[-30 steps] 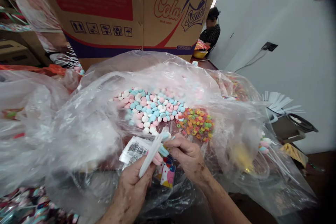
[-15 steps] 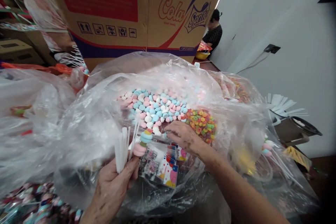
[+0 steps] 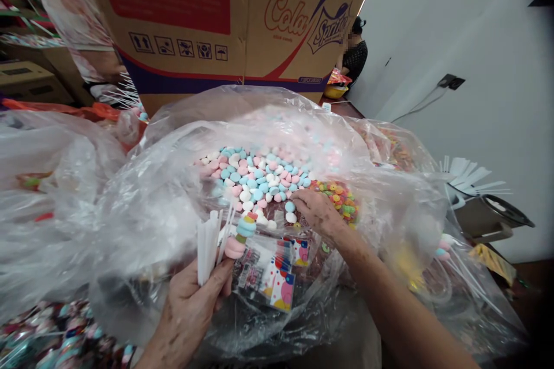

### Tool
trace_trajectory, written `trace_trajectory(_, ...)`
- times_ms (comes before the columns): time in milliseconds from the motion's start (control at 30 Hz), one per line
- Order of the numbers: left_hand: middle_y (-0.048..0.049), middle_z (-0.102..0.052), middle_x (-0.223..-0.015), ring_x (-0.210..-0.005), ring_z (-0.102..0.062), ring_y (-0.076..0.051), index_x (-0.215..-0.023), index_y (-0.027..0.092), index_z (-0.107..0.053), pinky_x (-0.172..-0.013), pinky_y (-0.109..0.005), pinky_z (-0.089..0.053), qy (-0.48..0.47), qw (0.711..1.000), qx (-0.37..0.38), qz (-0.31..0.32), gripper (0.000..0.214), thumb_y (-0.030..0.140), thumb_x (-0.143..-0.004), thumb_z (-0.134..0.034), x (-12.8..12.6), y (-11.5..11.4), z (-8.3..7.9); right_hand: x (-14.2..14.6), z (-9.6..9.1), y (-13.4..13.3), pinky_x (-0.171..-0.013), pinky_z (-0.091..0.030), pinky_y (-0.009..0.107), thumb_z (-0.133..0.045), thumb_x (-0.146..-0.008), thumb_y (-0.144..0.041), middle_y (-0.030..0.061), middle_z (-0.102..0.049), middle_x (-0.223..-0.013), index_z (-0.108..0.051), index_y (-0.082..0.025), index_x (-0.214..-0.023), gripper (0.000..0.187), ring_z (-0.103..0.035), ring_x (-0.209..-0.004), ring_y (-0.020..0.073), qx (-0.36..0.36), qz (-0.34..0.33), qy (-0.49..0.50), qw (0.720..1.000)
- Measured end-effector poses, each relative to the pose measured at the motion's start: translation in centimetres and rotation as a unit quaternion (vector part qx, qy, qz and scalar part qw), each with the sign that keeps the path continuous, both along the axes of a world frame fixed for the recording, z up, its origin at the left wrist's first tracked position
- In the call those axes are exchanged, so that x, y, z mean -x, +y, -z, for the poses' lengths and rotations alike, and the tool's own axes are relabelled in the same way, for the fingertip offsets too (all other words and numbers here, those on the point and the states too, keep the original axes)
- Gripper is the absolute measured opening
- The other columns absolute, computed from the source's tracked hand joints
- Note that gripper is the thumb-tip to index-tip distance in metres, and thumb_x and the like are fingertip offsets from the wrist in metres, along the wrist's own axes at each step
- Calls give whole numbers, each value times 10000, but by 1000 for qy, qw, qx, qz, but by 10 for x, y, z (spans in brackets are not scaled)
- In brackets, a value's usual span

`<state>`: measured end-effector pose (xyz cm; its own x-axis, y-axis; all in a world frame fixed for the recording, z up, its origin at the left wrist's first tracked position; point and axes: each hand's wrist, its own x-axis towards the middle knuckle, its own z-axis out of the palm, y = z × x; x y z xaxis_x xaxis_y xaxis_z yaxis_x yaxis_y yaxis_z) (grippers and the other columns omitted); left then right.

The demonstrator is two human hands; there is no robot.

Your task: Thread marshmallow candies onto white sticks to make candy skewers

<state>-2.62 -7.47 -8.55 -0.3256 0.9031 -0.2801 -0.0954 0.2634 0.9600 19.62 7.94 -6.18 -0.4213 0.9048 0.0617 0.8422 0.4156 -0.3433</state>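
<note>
My left hand [image 3: 194,294] is closed around a bundle of white sticks [image 3: 208,248] and a candy skewer [image 3: 240,236]. Pink, green, blue and yellow-red sweets are stacked on that skewer. My right hand [image 3: 318,213] reaches over the sweets with slightly bent fingers, its fingertips beside a blue marshmallow [image 3: 289,206]; no sweet shows in its grasp. In front of it lies a pile of pink, white and blue marshmallows [image 3: 255,179]. Colourful gummy rings [image 3: 341,199] are partly hidden behind the right hand. Small printed packets [image 3: 279,282] lie under clear plastic between my hands.
A large cardboard box [image 3: 242,23] stands behind the plastic bag [image 3: 142,196]. White sticks [image 3: 471,173] rise from a grey container [image 3: 487,216] at right. Wrapped sweets [image 3: 64,334] fill the lower left. A person [image 3: 355,57] is beyond the box; another [image 3: 82,23] is at upper left.
My right hand has moved slightly right and up, away from the blue marshmallow's former spot, uncovering blue and white sweets. My left hand has shifted a little right with the sticks and skewer.
</note>
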Motion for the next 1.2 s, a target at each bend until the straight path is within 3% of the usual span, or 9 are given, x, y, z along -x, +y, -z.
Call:
trace_trajectory(133,61,-521,-468,-389,-384,-81,-911,152,-735,-374,-178,-259,-1,1000,10,24,477,570,-682,-762,3,-1,2,-1,1,-9,-725,-385,259,-449,-931,-181,40,-653,-858,-632,-182,-826,211,-566,-791,161,-8,-6,13,1000)
trace_trajectory(267,68,-504,-447,-383,-378,-81,-898,149,-723,-380,-180,-243,-1,999,1,38,450,550,-696,-752,1,-2,-1,1,10,-19,-709,-370,259,-481,-922,-204,31,-627,-813,-588,-198,-764,191,-547,-782,165,-3,-23,-36,999)
trace_trajectory(400,55,-498,-455,-393,-368,-73,-583,165,-613,-388,-183,-236,8,1000,1,17,388,507,-712,-742,-4,-2,-4,3,17,-25,-727,-372,274,-523,-873,-177,51,-628,-830,-573,-197,-782,106,-551,-820,190,-19,-3,-69,997)
trace_trajectory(500,44,-499,-461,-395,-366,-71,-483,170,-542,-388,-185,-234,7,1000,-4,23,448,500,-718,-733,-5,-2,-3,0,16,-23,-701,-376,275,-524,-814,-146,44,-624,-829,-574,-196,-822,72,-544,-779,188,-41,20,-31,998)
trace_trajectory(667,47,-484,-455,-389,-361,-70,-464,172,-540,-386,-187,-236,16,999,2,30,447,489,-729,-712,-5,-1,-3,-7,9,-10,-733,-406,291,-494,-821,-153,47,-632,-882,-602,-199,-913,149,-560,-791,193,-101,58,75,990)
trace_trajectory(867,38,-491,-441,-389,-388,-87,-451,179,-534,-396,-200,-266,50,997,8,60,449,507,-714,-692,-4,1,-5,-1,20,2,-798,-431,312,-463,-860,-106,73,-634,-922,-595,-194,-886,161,-556,-873,207,-69,-11,-13,998)
trace_trajectory(1200,30,-512,-455,-389,-383,-89,-469,183,-564,-392,-211,-255,39,998,13,42,441,514,-722,-712,-11,-1,-8,11,20,-8,-816,-432,317,-459,-866,-37,119,-665,-986,-609,-183,-952,226,-560,-942,240,-47,-24,-64,997)
